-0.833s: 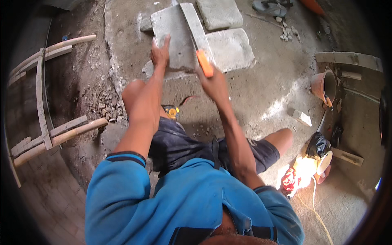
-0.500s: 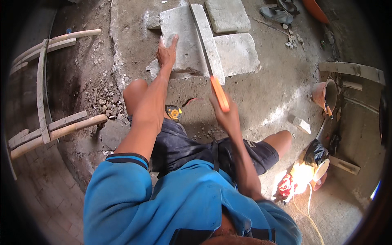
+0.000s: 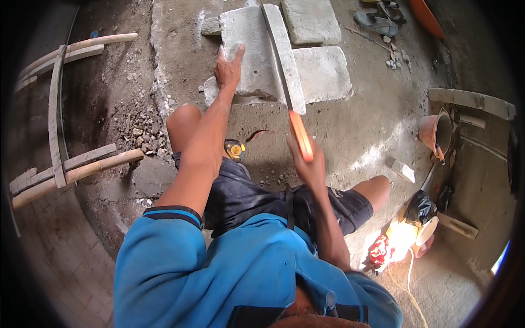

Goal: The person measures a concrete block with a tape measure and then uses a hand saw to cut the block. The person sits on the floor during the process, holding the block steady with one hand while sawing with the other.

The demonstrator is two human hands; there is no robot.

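A pale aerated concrete block (image 3: 249,57) lies across other blocks on the ground in front of me. My left hand (image 3: 227,70) grips its left edge, thumb on the top face, the other fingers partly hidden over the side. My right hand (image 3: 309,164) is closed around the orange handle of a handsaw (image 3: 299,135). The blade runs away from me in a lengthwise cut, with a narrow strip of block (image 3: 289,60) on its right. Beneath and to the right shows another block (image 3: 322,74); a further block (image 3: 311,21) lies beyond it.
A yellow and black tape measure (image 3: 234,149) is by my left knee. Rubble (image 3: 146,136) and a wooden frame (image 3: 57,126) lie to the left. On the right are a bucket (image 3: 435,131), a block offcut (image 3: 402,168), bags (image 3: 421,208) and a cord (image 3: 407,284). Sandals (image 3: 377,23) lie at the far right.
The handsaw and my right hand have drawn back toward me along the cut. My left hand keeps its place on the block, and the whole view has shifted slightly.
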